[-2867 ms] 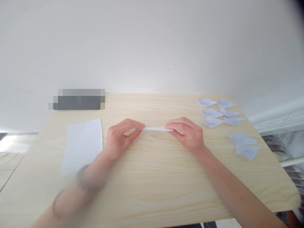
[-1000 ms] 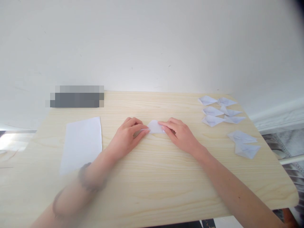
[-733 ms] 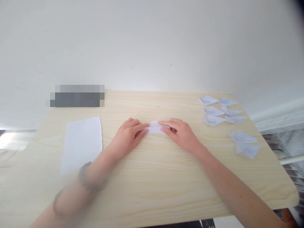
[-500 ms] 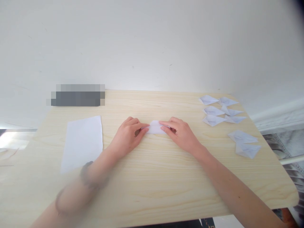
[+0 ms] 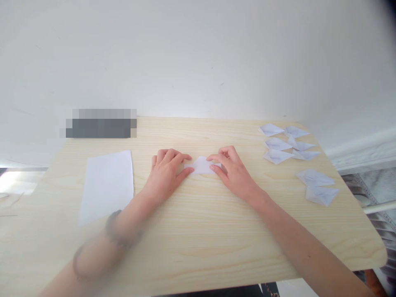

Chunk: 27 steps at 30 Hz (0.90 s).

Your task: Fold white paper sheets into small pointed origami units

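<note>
A small folded white paper piece lies flat in the middle of the light wooden table. My left hand rests on its left end, fingers curled, thumb and forefinger pressing the paper's edge. From the right, my right hand presses the other end, its fingers bent and pinched on the paper. Both hands hold the piece down against the tabletop.
A flat white paper sheet lies at the left. Several folded paper shapes sit at the far right, with two more nearer the right edge. A blurred dark object is at the back left. A white wall stands behind.
The long thin strip held in the air between both hands came down to the table and is now a shorter, wider piece. My hands drew closer together and press it flat.
</note>
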Each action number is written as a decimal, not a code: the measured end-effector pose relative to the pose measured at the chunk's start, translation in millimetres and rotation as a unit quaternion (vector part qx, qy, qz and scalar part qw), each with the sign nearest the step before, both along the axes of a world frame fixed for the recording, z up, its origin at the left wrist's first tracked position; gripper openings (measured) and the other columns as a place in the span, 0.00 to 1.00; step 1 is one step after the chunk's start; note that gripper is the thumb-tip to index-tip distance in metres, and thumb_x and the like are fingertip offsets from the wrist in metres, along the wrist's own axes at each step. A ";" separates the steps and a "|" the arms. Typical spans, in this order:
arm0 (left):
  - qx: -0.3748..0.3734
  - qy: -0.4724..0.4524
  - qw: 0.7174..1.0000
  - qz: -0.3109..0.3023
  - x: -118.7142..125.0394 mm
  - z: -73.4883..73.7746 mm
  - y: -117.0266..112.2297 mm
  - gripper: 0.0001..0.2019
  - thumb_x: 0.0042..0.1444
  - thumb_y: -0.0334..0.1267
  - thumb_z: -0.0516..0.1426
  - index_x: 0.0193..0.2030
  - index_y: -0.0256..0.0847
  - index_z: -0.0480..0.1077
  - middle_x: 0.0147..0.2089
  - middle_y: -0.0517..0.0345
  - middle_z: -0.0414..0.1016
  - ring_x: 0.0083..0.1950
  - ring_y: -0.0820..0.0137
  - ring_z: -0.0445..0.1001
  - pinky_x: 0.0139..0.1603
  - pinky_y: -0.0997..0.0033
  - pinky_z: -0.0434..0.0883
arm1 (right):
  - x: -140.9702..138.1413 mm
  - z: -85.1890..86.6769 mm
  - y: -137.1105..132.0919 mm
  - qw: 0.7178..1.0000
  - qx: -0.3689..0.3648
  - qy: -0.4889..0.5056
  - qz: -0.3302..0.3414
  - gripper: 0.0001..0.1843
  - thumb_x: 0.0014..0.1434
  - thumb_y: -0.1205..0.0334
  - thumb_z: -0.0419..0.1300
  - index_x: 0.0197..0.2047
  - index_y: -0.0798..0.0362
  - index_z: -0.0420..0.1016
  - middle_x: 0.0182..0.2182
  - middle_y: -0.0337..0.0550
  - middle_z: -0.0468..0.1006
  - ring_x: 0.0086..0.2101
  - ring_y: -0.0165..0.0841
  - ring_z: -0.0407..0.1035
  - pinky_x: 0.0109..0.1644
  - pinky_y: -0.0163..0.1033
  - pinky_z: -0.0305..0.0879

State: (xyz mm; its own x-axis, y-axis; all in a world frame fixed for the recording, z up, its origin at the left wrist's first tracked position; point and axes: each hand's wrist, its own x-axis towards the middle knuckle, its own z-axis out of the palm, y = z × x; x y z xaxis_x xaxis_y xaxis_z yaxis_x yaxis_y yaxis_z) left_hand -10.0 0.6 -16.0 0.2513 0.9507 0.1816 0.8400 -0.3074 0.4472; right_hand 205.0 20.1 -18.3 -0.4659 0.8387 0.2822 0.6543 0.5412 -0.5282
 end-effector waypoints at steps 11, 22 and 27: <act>0.004 0.026 1.000 0.003 -0.3 -2.4 -0.1 0.14 0.59 0.45 0.52 0.51 0.47 0.66 0.45 0.53 0.67 0.50 0.59 0.60 0.49 0.54 0.59 | 1.7 -7.5 2.0 0.975 0.174 -0.053 0.125 0.18 0.59 0.75 0.52 0.40 0.44 0.77 0.31 0.41 0.69 0.33 0.31 0.57 0.36 0.37 0.60; -0.005 0.028 1.000 0.008 -0.4 -1.0 -0.2 0.14 0.59 0.46 0.52 0.51 0.48 0.67 0.45 0.53 0.67 0.50 0.58 0.60 0.50 0.53 0.60 | 25.6 0.7 6.2 0.984 0.152 -0.021 0.096 0.18 0.50 0.82 0.52 0.26 0.51 0.76 0.29 0.40 0.75 0.33 0.32 0.59 0.34 0.37 0.61; 0.030 0.016 0.999 -0.023 -2.6 -1.5 -1.2 0.13 0.60 0.41 0.51 0.51 0.50 0.68 0.47 0.54 0.69 0.49 0.61 0.63 0.49 0.56 0.61 | 31.2 0.4 8.2 0.986 0.140 -0.016 0.086 0.16 0.51 0.79 0.52 0.25 0.51 0.75 0.30 0.39 0.76 0.33 0.32 0.61 0.34 0.38 0.62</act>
